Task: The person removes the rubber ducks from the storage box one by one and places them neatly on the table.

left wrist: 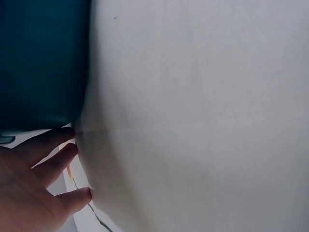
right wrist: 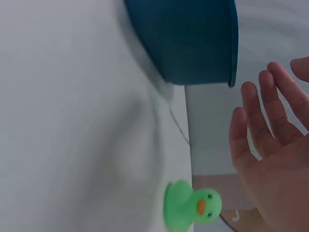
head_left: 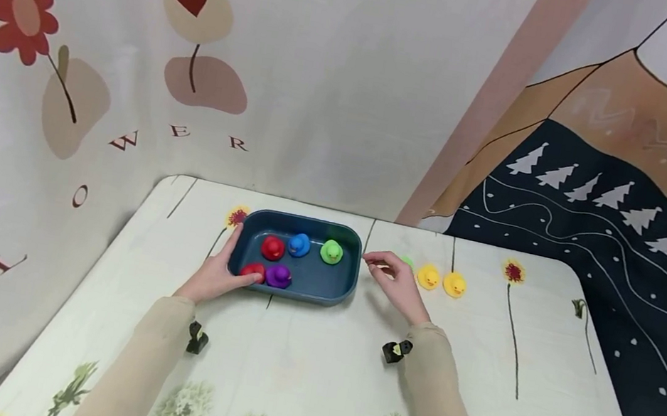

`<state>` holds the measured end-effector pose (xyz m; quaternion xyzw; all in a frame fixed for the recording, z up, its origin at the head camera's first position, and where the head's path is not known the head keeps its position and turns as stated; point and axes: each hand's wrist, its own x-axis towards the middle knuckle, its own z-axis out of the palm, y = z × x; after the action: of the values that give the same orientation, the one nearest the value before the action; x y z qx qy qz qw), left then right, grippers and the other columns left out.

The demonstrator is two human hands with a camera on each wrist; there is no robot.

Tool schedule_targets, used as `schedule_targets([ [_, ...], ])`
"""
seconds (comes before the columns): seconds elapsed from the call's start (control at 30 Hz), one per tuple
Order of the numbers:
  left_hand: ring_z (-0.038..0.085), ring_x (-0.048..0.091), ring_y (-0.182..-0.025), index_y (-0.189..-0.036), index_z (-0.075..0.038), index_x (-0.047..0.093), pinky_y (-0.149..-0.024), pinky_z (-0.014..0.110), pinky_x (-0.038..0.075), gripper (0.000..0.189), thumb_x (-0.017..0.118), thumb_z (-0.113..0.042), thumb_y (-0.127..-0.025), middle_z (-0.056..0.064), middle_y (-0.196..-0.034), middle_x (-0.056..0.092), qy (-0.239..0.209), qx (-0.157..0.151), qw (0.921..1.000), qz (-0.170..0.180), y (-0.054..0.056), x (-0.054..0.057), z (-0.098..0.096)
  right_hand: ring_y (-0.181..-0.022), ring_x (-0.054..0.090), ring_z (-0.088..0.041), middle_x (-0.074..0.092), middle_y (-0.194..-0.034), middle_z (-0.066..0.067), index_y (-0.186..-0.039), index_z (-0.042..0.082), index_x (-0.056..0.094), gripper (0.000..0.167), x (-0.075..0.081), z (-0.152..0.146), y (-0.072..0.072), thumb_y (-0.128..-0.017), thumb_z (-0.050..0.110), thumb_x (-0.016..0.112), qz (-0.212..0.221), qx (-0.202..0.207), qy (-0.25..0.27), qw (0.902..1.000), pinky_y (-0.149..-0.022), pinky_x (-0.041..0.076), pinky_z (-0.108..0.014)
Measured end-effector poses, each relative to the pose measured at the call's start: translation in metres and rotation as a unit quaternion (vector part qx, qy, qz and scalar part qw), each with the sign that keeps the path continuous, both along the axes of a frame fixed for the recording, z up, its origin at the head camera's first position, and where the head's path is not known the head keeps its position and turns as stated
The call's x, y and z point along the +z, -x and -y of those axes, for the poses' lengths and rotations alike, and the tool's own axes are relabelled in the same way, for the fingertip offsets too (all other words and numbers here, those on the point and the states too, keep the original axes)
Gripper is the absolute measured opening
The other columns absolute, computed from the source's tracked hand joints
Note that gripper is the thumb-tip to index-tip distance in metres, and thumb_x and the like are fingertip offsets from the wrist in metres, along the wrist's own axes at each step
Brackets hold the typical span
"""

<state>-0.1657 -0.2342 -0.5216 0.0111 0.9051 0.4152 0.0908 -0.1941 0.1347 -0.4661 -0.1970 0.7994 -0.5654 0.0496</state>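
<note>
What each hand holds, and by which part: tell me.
The left hand holds the tub by its left end; the right hand holds nothing.

A printed curtain [head_left: 352, 81] hangs behind the floral tablecloth [head_left: 304, 362].

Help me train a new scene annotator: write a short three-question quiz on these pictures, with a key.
1. How many small, plastic-looking toy ducks are inside the dark-blue rectangular tray?
2. True or false: two bright-yellow toy ducks sit on the white floral tablecloth, outside the tray.
3. The person's bare left hand:
A. grips the tray
B. holds a yellow duck
C. lies flat on the tablecloth

Key:
1. Five: two red ducks, one blue duck, one purple duck, one green duck.
2. True.
3. A.
</note>
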Motion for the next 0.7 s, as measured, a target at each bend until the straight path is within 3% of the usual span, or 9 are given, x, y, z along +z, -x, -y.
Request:
schedule_targets([
  [0.2, 0.051, 0.035, -0.13, -0.155, -0.03, -0.008, -0.099, 0.064, 0.035, 0.113, 0.073, -0.054, -0.081, 0.028, -0.153, 0.022, -0.002, 0.002, 1.0, -0.001, -0.001, 0.001, 0.0, -0.11, 0.055, -0.035, 0.061, -0.119, -0.022, -0.12, -0.009, 0.061, 0.026, 0.007, 0.015, 0.008, -0.097, 0.0, 0.053, 0.01, 0.023, -0.011, 0.9996, -0.097, 0.043, -0.048],
  [0.43, 0.051, 0.035, -0.13, -0.155, -0.03, -0.008, -0.099, 0.064, 0.035, 0.112, 0.073, -0.053, -0.081, 0.027, -0.153, 0.022, -0.003, 0.003, 1.0, 0.002, 0.0, -0.001, -0.002, -0.108, 0.056, -0.025, 0.064, -0.117, -0.009, -0.119, 0.005, 0.065, 0.024, -0.023, 0.026, 0.031, -0.097, 0.011, 0.057, 0.004, 0.01, -0.019, 0.9998, -0.095, 0.044, -0.045],
  [0.7, 0.05, 0.034, -0.13, -0.155, -0.031, -0.009, -0.098, 0.064, 0.035, 0.113, 0.073, -0.054, -0.081, 0.027, -0.154, 0.021, -0.002, 0.003, 1.0, 0.0, 0.001, -0.002, 0.0, -0.103, 0.059, -0.024, 0.064, -0.116, -0.01, -0.12, 0.004, 0.064, 0.025, -0.017, 0.047, 0.034, -0.097, 0.006, 0.056, -0.003, 0.018, -0.007, 0.9998, -0.092, 0.047, -0.041],
])
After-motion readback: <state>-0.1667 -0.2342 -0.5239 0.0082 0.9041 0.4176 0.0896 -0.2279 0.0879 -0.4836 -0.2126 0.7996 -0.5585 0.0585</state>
